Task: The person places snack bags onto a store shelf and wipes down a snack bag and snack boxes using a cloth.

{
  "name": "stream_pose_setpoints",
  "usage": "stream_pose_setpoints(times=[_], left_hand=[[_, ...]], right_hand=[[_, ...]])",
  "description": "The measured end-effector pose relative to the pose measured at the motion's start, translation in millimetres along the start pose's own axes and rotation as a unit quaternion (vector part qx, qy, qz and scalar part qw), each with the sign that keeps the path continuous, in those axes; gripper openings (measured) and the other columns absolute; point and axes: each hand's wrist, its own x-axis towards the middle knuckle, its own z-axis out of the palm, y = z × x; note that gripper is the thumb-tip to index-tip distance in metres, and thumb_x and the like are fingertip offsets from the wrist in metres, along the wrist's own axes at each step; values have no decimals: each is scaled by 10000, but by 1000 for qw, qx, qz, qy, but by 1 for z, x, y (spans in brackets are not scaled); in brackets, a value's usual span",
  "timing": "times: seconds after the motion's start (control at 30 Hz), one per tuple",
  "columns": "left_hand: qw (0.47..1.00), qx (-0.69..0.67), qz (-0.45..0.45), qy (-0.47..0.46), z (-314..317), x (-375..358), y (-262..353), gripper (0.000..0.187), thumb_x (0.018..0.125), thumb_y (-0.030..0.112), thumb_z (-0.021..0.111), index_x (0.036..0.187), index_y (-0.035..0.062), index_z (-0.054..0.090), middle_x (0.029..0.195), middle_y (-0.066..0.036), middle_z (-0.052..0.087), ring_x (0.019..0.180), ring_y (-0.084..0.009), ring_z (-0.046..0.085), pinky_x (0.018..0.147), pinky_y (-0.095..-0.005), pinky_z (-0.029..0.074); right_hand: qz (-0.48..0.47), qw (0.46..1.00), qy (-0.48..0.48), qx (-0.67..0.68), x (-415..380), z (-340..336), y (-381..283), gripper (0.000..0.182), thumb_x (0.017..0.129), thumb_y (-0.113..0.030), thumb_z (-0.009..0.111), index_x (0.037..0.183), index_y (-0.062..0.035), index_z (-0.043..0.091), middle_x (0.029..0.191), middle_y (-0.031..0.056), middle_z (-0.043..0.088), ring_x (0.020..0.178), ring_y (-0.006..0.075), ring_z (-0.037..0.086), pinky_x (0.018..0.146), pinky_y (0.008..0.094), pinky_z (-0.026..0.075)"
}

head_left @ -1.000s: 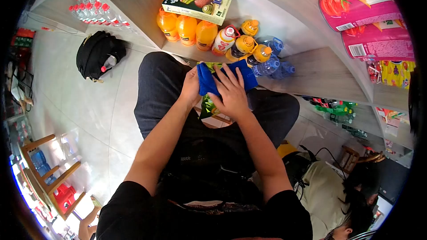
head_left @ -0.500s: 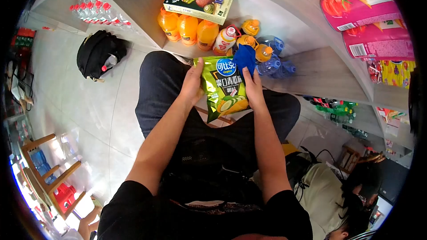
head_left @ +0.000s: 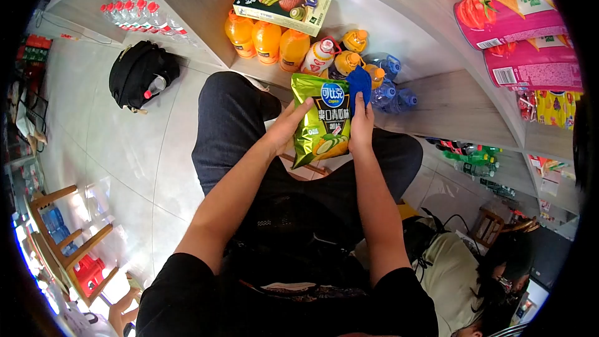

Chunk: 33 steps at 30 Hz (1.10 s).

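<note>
The chip bag (head_left: 323, 118) is a sealed green packet, puffed, its contents unseen; it stands upright in front of the person, above the knees, just near of the low shelf (head_left: 449, 103); the left hand (head_left: 288, 126) grips its left edge, thumb across the front and the other fingers hidden behind the bag; the right hand (head_left: 362, 126) lies flat along its right edge, fingers pressed together and pointing far, pinning a blue cloth (head_left: 359, 86) against the bag's upper right corner.

On the shelf, just beyond the bag, stand three orange juice bottles (head_left: 267, 39) in a row, full; a flat snack box (head_left: 282, 5) rests on their caps; to their right a white bottle (head_left: 318, 56) with a red cap leans, then yellow-capped bottles (head_left: 349, 56), then blue water bottles (head_left: 390, 90) lying on their sides; the bag and cloth cover part of these; whether any touch the cloth cannot be told.

Far right, on an upper shelf, pink snack bags (head_left: 518, 31) are stacked; far left, a row of red-capped bottles (head_left: 134, 15) stands on another shelf; a black backpack (head_left: 140, 75) sits on the floor at left with a bottle in its side pocket; a wooden chair (head_left: 68, 237) is near left; another person (head_left: 474, 268) is near right, well apart from the hands.
</note>
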Motion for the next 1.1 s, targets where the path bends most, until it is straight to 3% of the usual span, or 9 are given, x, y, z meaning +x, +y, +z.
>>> stream_pose_setpoints(times=[0.1, 0.27, 0.47, 0.5, 0.57, 0.67, 0.87, 1.0, 1.1], left_hand=[[1000, 17, 5, 11, 5, 0, -2, 544, 960, 416, 510, 1362, 82, 357, 1210, -92, 546, 1092, -192, 555, 925, -356, 475], [999, -23, 25, 12, -7, 9, -5, 542, 969, 440, 478, 1356, 80, 361, 1170, -86, 565, 1043, -187, 578, 899, -358, 490], [999, -46, 11, 9, -23, 16, -16, 582, 972, 550, 356, 1329, 100, 454, 1235, -88, 569, 1092, -171, 574, 938, -327, 469], [1000, 0, 7, 27, -15, 10, -9, 619, 961, 580, 342, 1323, 93, 463, 1219, -94, 581, 1101, -197, 575, 958, -352, 461], [977, -174, -36, -118, -31, 22, -10, 645, 957, 595, 328, 1316, 80, 473, 1228, -111, 581, 1106, -219, 578, 954, -368, 472], [988, -119, -20, -97, -31, 20, 4, 690, 959, 602, 280, 1340, 51, 448, 1213, -167, 593, 1081, -286, 602, 964, -423, 482], [978, -197, -2, -69, -38, 29, -3, 735, 917, 656, 311, 1334, 67, 453, 1217, -157, 590, 1091, -277, 592, 969, -428, 470], [990, -136, 15, 18, -27, 16, 2, 648, 920, 620, 379, 1286, 95, 477, 1194, -119, 594, 1075, -257, 585, 956, -423, 460], [991, -122, 22, 57, -21, 18, 4, 658, 919, 624, 377, 1293, 92, 482, 1220, -126, 582, 1085, -278, 579, 966, -440, 453]], right_hand=[[-169, 973, -70, -143, -7, -1, -6, 391, 953, -280, 533, 1168, 46, 552, 1179, 205, 564, 1067, 319, 552, 934, 367, 419], [-417, 831, -133, -343, -31, 15, -24, 375, 891, -204, 579, 1142, 73, 557, 1234, 279, 518, 1123, 429, 511, 975, 467, 387], [-505, 691, -265, -444, -51, 20, -31, 458, 793, -350, 609, 1084, 4, 624, 1345, 173, 494, 1274, 351, 429, 1062, 512, 283], [-503, 693, -294, -424, -58, 24, -35, 454, 775, -340, 622, 1095, -17, 631, 1336, 163, 505, 1275, 337, 432, 1066, 500, 287], [-517, 660, -346, -420, -70, 29, -41, 456, 754, -346, 638, 1111, -62, 642, 1306, 147, 532, 1261, 319, 454, 1065, 485, 303], [-525, 644, -406, -380, -83, 29, -37, 463, 734, -358, 653, 1121, -104, 652, 1277, 132, 556, 1240, 296, 482, 1060, 470, 322], [-522, 666, -304, -439, -81, 23, -47, 464, 757, -335, 639, 1166, -116, 639, 1300, 130, 546, 1269, 280, 458, 1083, 480, 269], [-465, 771, -129, -416, -58, 19, -33, 478, 854, -341, 580, 1237, -56, 571, 1310, 178, 527, 1248, 334, 459, 1055, 482, 289], [-144, 943, -143, -265, -35, 9, -16, 467, 933, -367, 500, 1236, -15, 543, 1242, 220, 560, 1158, 385, 511, 988, 445, 362]])
